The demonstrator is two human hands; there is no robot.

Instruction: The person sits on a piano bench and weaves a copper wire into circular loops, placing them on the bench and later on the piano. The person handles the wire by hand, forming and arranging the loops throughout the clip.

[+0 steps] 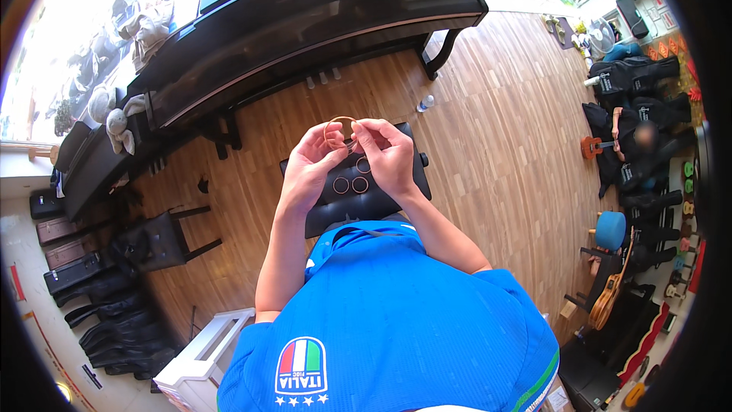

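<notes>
Above a black padded bench [324,217], my left hand [309,164] and my right hand [385,156] come together on a thin copper-coloured ring [341,117]. The left fingers pinch its left side, while the right thumb and fingers grip the right side. Another thin ring may hang just below it between the hands; it is too small to be sure. Three similar rings lie on the bench seat: a left ring [334,185], a middle ring [353,185] and an upper ring [358,169] partly behind my right hand.
A black upright piano [320,23] stands ahead. A water bottle [425,104] is on the wooden floor [488,160]. To the left is a second black bench [156,240]. Seated at the right, a person holds a small ukulele [591,147], with a blue stool [610,230] nearby.
</notes>
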